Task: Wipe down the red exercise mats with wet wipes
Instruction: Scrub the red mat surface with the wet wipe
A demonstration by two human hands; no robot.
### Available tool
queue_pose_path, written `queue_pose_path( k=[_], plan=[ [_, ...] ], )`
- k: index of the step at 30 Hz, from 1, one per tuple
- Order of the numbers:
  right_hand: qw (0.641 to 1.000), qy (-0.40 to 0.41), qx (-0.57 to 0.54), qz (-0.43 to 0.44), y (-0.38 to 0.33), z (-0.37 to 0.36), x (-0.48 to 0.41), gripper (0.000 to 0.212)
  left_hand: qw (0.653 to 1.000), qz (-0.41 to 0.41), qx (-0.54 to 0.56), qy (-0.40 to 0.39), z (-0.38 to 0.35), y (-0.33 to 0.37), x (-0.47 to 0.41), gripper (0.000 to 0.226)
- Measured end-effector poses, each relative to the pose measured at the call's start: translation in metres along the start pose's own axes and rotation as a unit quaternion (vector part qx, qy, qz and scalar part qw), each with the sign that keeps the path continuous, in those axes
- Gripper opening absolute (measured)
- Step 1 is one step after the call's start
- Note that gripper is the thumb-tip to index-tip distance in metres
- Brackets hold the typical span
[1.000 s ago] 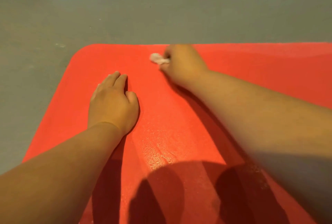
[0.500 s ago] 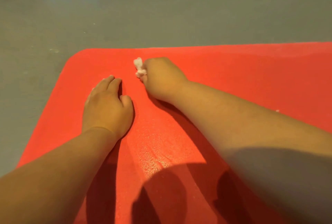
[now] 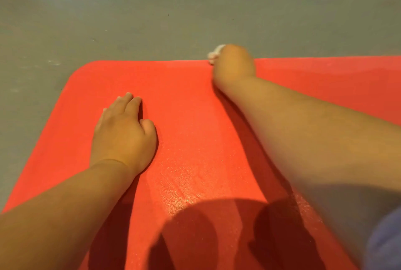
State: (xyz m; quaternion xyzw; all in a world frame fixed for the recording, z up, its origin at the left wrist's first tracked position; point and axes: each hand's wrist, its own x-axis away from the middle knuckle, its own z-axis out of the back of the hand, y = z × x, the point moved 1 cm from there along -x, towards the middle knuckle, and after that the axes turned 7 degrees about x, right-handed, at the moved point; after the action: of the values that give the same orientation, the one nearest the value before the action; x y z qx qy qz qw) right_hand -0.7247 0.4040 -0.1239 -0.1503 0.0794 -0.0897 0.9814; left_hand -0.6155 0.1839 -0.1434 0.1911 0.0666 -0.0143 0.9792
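Observation:
A red exercise mat (image 3: 184,100) lies flat on the floor and fills the lower part of the view, with a rounded far-left corner. My right hand (image 3: 235,64) is stretched to the mat's far edge and grips a crumpled white wet wipe (image 3: 214,53), which sticks out past my knuckles over the edge. My left hand (image 3: 123,133) rests palm down on the mat's left half, fingers straight. A glossy wet streak runs down the mat between my arms.
Bare grey floor (image 3: 195,9) surrounds the mat beyond its far edge and on the left. My shadow falls across the near part of the mat. A bit of blue cloth (image 3: 386,241) shows at the bottom right corner.
My right hand has swept the wipe away from near my left hand, up and to the right, out to the mat's far edge. My left hand has stayed pressed in place.

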Motion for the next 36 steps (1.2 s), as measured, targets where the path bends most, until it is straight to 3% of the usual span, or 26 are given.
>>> queue_pose_path(
  k=[5, 7, 11, 13, 19, 22, 24, 27, 31, 33, 36],
  plan=[
    [0.992, -0.023, -0.028, 0.119, -0.053, -0.013, 0.01, 0.018, 1.0, 0.002, 0.007, 0.004, 0.001, 0.001, 0.0, 0.068],
    [0.995, 0.0, 0.005, 0.095, -0.026, -0.004, 0.007, 0.025, 1.0, 0.004, 0.008, 0.001, 0.001, 0.001, 0.0, 0.068],
    [0.996, 0.026, 0.071, -0.051, 0.052, 0.021, -0.008, 0.03, 1.0, -0.002, 0.008, 0.0, 0.001, 0.001, -0.001, 0.068],
    [0.994, 0.024, 0.086, -0.069, 0.057, 0.022, -0.008, 0.028, 1.0, -0.002, 0.008, 0.0, 0.001, 0.002, -0.001, 0.068],
    [0.996, -0.019, 0.023, 0.084, -0.055, -0.022, -0.008, 0.029, 1.0, -0.003, 0.006, -0.003, 0.001, 0.001, -0.001, 0.067],
    [0.979, -0.039, 0.056, 0.19, -0.096, -0.029, -0.005, 0.038, 1.0, -0.005, 0.007, -0.004, 0.0, 0.002, -0.001, 0.067],
    [0.973, -0.035, 0.086, 0.211, -0.093, -0.025, -0.002, 0.044, 1.0, -0.005, 0.009, -0.003, 0.0, 0.002, 0.0, 0.067],
    [0.986, -0.002, 0.085, 0.147, -0.054, -0.011, -0.005, 0.028, 1.0, -0.005, 0.013, -0.003, 0.0, 0.002, 0.001, 0.065],
    [0.994, 0.005, 0.109, 0.002, 0.003, 0.005, -0.014, 0.027, 1.0, -0.003, 0.019, -0.003, -0.002, 0.001, 0.0, 0.058],
    [0.997, -0.006, 0.083, 0.003, -0.002, 0.004, -0.013, 0.026, 1.0, -0.002, 0.02, -0.001, -0.001, 0.001, 0.0, 0.066],
    [0.996, -0.029, 0.023, 0.085, -0.047, -0.009, -0.001, 0.014, 1.0, -0.003, 0.017, -0.001, 0.0, 0.003, 0.001, 0.069]
  ],
)
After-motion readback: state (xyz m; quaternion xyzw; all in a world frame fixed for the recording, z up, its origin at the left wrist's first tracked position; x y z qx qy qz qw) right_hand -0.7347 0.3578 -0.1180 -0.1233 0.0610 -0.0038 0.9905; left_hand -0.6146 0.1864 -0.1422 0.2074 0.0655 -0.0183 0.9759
